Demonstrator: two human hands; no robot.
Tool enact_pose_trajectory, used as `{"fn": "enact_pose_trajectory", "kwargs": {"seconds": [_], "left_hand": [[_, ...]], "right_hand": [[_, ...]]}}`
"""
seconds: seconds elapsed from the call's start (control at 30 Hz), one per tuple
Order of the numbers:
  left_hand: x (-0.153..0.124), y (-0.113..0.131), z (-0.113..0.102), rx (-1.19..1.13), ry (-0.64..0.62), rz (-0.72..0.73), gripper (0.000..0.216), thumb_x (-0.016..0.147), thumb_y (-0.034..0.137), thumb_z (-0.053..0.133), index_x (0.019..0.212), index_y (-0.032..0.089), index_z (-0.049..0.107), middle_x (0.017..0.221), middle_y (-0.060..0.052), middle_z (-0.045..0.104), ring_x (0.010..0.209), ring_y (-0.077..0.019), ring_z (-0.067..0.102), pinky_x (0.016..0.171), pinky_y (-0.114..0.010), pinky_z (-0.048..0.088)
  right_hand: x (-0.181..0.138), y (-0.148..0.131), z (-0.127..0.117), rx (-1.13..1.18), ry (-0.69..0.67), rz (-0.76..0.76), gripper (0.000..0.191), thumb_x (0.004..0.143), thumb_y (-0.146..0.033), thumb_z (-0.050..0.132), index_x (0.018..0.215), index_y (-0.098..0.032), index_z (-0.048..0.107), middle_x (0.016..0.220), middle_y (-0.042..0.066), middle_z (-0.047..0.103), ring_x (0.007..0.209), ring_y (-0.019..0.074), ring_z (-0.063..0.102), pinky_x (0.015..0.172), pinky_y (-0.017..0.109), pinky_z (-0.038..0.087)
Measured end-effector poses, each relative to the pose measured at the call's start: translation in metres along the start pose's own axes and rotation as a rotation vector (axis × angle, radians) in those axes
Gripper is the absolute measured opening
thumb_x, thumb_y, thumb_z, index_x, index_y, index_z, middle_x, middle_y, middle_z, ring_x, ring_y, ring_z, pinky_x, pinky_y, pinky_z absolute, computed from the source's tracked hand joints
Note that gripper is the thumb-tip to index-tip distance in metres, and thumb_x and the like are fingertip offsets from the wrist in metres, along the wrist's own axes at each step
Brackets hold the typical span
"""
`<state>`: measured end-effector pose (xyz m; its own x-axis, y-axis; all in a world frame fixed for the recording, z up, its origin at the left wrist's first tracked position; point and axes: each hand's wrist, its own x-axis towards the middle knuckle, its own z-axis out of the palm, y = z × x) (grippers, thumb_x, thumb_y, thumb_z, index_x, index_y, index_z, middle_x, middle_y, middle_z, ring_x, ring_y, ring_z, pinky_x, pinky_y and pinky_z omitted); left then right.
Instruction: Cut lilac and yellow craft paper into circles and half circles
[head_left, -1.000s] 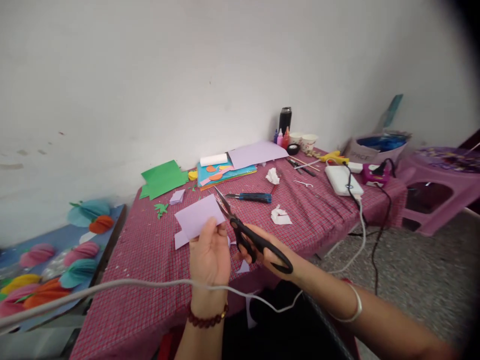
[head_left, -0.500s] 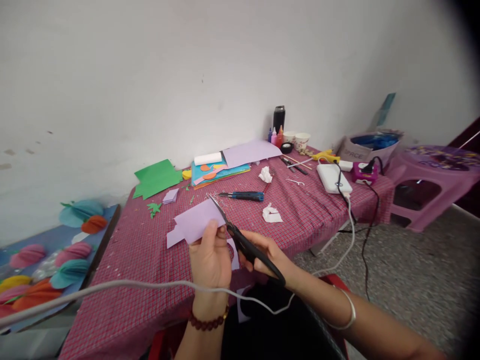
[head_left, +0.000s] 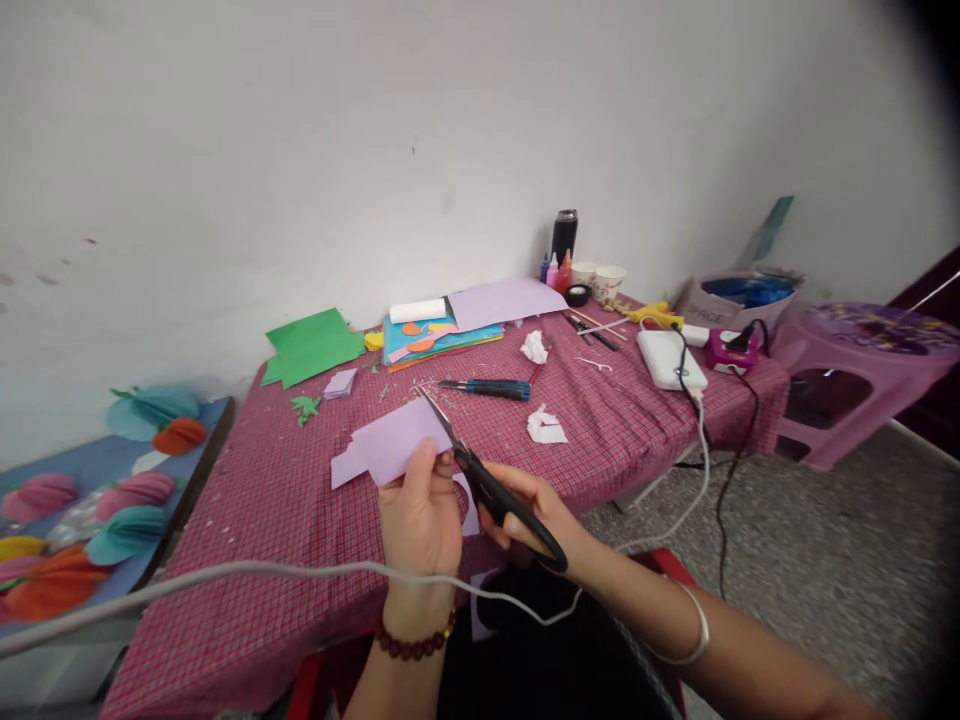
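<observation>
My left hand (head_left: 421, 510) pinches a sheet of light purple paper (head_left: 394, 440) between thumb and fingers. The paper's left side has a stepped, cut outline. My right hand (head_left: 529, 510) is closed around the black handles of a pair of scissors (head_left: 487, 485). The scissor blades lie along the paper's right edge, with their tips near its top corner. Behind my hands, a purple offcut (head_left: 466, 505) with a curved cut-out hangs by the table edge, partly hidden. Another purple scrap (head_left: 481, 610) rests on my lap.
Utility knives (head_left: 487, 388) and crumpled tissues (head_left: 546, 426) lie beyond my hands on the checked tablecloth (head_left: 277, 520). Green paper (head_left: 311, 345) and stacked coloured sheets (head_left: 442, 345) are by the wall. A power bank (head_left: 670, 360) sits right. A white cable (head_left: 300, 572) crosses in front of my wrists.
The view has shifted slightly, so the table's things sit a little differently in the picture. My hands, the paper and the scissors keep nearly the same pose.
</observation>
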<state>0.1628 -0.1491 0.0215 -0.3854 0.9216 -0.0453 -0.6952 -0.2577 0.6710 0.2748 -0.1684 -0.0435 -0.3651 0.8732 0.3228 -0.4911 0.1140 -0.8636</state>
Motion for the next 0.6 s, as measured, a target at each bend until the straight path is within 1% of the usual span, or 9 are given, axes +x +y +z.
{"fn": "enact_pose_trajectory", "kwargs": {"seconds": [0.1, 0.37, 0.5, 0.6], "left_hand": [[0.0, -0.0001, -0.0009, -0.004, -0.003, -0.003, 0.024, 0.061, 0.006, 0.075, 0.08, 0.02, 0.069, 0.075, 0.005, 0.069, 0.065, -0.007, 0.061, 0.062, -0.019, 0.048], [0.0011, -0.0009, -0.0045, 0.031, 0.006, 0.043, 0.024, 0.062, 0.009, 0.075, 0.081, 0.022, 0.067, 0.08, 0.004, 0.07, 0.07, -0.0082, 0.062, 0.066, -0.02, 0.048], [0.0021, 0.0006, -0.0054, 0.024, -0.015, 0.053, 0.026, 0.06, 0.009, 0.076, 0.08, 0.022, 0.067, 0.078, 0.005, 0.069, 0.067, -0.0072, 0.06, 0.062, -0.019, 0.047], [0.0029, 0.002, -0.0064, 0.052, -0.032, 0.062, 0.024, 0.059, 0.009, 0.076, 0.077, 0.022, 0.066, 0.077, 0.005, 0.068, 0.067, -0.0074, 0.06, 0.06, -0.018, 0.046]], "right_hand": [[-0.0006, 0.0, 0.0012, 0.033, -0.01, 0.009, 0.062, 0.074, -0.051, 0.072, 0.125, -0.02, 0.056, 0.063, -0.004, 0.048, 0.047, 0.0051, 0.036, 0.043, 0.018, 0.029], [-0.0028, 0.006, 0.0013, 0.033, 0.009, 0.014, 0.065, 0.073, -0.054, 0.071, 0.126, -0.019, 0.056, 0.063, -0.004, 0.049, 0.047, 0.0053, 0.037, 0.043, 0.019, 0.028], [-0.0031, 0.0066, 0.0028, 0.045, -0.003, 0.019, 0.065, 0.073, -0.054, 0.07, 0.125, -0.018, 0.056, 0.062, -0.005, 0.048, 0.045, 0.0048, 0.035, 0.042, 0.018, 0.027], [-0.0033, 0.0057, 0.004, 0.022, 0.005, 0.022, 0.068, 0.073, -0.057, 0.069, 0.126, -0.017, 0.056, 0.061, -0.005, 0.048, 0.046, 0.005, 0.035, 0.042, 0.019, 0.027]]}}
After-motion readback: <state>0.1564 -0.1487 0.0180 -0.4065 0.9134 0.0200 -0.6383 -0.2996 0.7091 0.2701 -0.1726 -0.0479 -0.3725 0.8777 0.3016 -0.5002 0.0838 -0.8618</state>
